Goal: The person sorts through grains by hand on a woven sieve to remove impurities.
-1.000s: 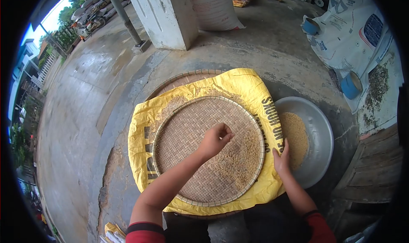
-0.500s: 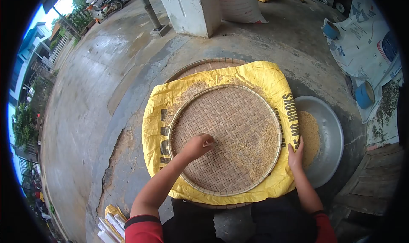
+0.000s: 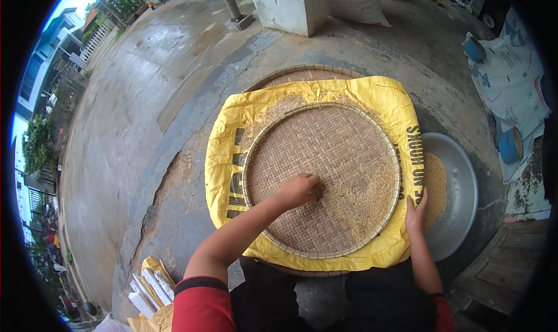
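Observation:
A round woven bamboo tray (image 3: 302,140) lies on a yellow woven sack (image 3: 224,186) with black lettering. Unhusked rice grains (image 3: 366,198) are spread over the tray's right side. Over the middle of the tray, at the left border of the grains, is my left hand (image 3: 301,189), its fingers curled together; whatever is between them is too small to make out. My right hand (image 3: 415,213) grips the right edge of the yellow sack, thumb on top. Beneath the sack, the rim of a larger bamboo tray (image 3: 308,70) shows.
A metal basin (image 3: 462,216) holding grain (image 3: 436,186) stands right of the sack. White sacking (image 3: 508,82) with blue rings lies at the far right. A pillar (image 3: 285,9) and a full sack (image 3: 357,0) stand ahead. Folded sacks (image 3: 152,288) lie at lower left.
The camera view has shifted, so the trays appear farther right and slightly higher. My left hand has moved a little right across the tray toward the grains. My right hand keeps its place.

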### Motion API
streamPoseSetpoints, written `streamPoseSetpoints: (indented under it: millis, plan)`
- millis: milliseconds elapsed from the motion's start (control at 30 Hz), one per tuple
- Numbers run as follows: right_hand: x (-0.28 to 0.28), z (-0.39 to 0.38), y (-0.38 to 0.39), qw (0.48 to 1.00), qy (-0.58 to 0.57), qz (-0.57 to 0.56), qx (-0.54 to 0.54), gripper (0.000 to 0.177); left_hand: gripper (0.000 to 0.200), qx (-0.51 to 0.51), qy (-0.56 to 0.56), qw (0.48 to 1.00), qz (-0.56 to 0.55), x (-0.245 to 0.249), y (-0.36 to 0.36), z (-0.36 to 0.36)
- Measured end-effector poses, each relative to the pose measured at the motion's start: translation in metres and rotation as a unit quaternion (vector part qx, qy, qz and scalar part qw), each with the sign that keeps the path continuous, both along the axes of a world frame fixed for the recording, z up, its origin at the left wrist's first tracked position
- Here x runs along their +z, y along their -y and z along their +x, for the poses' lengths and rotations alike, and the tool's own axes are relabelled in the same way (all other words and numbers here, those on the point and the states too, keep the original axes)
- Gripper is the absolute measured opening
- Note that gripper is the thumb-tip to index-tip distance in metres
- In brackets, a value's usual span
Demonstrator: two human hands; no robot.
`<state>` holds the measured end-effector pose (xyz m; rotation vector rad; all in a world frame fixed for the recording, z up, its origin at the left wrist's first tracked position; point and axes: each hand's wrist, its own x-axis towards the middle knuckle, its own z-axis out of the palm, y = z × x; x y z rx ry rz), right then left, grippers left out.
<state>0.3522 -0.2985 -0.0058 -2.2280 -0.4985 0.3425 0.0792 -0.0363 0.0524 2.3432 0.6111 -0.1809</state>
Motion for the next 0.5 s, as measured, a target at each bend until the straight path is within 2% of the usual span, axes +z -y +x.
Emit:
streamPoseSetpoints:
  millis: [333,400,433,500]
  plan:
    - [0.004,-0.002,-0.001,1.0,-0.021,0.01,-0.003,0.064,0.021,-0.04,-0.061,0.997,0.004,-0.006,-0.005,0.015]
    - [0.0,0.0,0.0,1.0,-0.001,0.019,0.011,0.063,0.017,-0.062,-0.052,0.994,0.068,-0.003,-0.001,0.015]
    - [0.001,0.0,0.0,1.0,-0.001,0.016,0.008,0.063,0.017,-0.065,-0.051,0.994,0.065,-0.007,0.002,0.015]
    - [0.005,-0.002,-0.002,0.999,-0.014,0.029,0.005,0.064,0.016,-0.125,-0.044,0.972,0.193,-0.019,0.007,0.012]
